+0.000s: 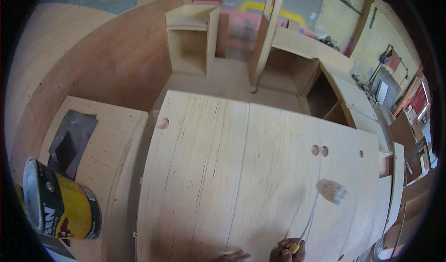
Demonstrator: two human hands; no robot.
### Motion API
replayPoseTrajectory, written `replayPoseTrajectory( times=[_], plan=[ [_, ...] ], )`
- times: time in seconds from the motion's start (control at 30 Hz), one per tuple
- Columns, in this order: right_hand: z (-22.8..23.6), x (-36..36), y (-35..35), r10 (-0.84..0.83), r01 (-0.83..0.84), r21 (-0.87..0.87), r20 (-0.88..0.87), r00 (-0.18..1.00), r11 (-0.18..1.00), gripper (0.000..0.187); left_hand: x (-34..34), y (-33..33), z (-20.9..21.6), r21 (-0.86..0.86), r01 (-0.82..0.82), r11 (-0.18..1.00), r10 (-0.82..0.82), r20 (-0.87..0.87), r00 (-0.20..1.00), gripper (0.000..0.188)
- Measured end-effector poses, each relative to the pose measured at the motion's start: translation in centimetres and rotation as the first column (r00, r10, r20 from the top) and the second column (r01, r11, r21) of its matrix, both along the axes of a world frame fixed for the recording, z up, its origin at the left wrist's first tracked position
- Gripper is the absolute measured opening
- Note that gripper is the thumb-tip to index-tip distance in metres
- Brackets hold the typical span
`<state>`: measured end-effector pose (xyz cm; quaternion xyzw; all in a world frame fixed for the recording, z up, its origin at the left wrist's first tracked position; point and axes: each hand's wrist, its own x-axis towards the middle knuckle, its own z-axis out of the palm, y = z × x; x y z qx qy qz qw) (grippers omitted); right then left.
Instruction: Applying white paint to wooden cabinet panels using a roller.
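My right hand [288,250] is at the lower edge of the view, closed around the yellow handle of a small paint roller [331,192]. From the handle a thin wire shaft runs up to a blurred, whitish roller head, which is over the pale wooden panel [200,169]. Whether that head touches the wood I cannot tell. Left of it, my left hand [234,256] lies on the panel with its fingers stretched out, nothing in them. Only its fingers show. Round holes are cut in the panel, and long seams run along it.
At the left a yellow and dark green paint can [76,206] stands tilted in view beside dark sheets of sandpaper [72,141] on a wooden surface. Behind the panel are open cabinet boxes [193,43] and an upright wooden post [267,34]. A curved plywood sheet [121,62] rises at left.
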<state>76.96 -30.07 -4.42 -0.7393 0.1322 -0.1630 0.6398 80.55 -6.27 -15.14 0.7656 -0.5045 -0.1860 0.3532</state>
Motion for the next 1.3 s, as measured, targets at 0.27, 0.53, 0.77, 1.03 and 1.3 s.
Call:
replayPoseTrajectory(
  times=[0.27, 0.53, 0.77, 1.03, 1.3],
  plan=[
    [-1.6, 0.7, 0.6, -0.008, 0.009, 0.002, -0.161, 0.987, 1.0, 0.019, 3.0, -0.1, 4.9, -0.173, -0.141, 0.975, 0.033, -0.514, 0.857, 0.065],
    [0.4, 2.6, 5.9, 0.366, -0.389, -0.041, -0.258, 0.894, 0.92, 0.03, 1.8, -0.3, 6.9, -0.194, -0.566, 0.801, 0.235, -0.768, 0.596, 0.101],
    [-1.3, -0.2, 11.9, 0.35, -0.351, -0.005, 0.036, 0.936, 0.937, 0.04, 3.0, 0.3, 11.8, -0.142, -0.545, 0.826, 0.24, -0.786, 0.569, 0.066],
    [-1.6, -2.1, 11.6, 0.408, -0.381, -0.17, 0.175, 0.896, 0.909, 0.04, 1.5, 0.3, 13.7, -0.105, -0.49, 0.865, 0.316, -0.646, 0.695, 0.032],
    [-1.8, -1.1, -2.0, 0.371, -0.235, -0.806, -0.021, 0.929, 0.543, 0.084, 3.6, -3.6, 12.0, -0.226, -0.558, 0.799, 0.296, -0.659, 0.691, 0.035]
  ],
)
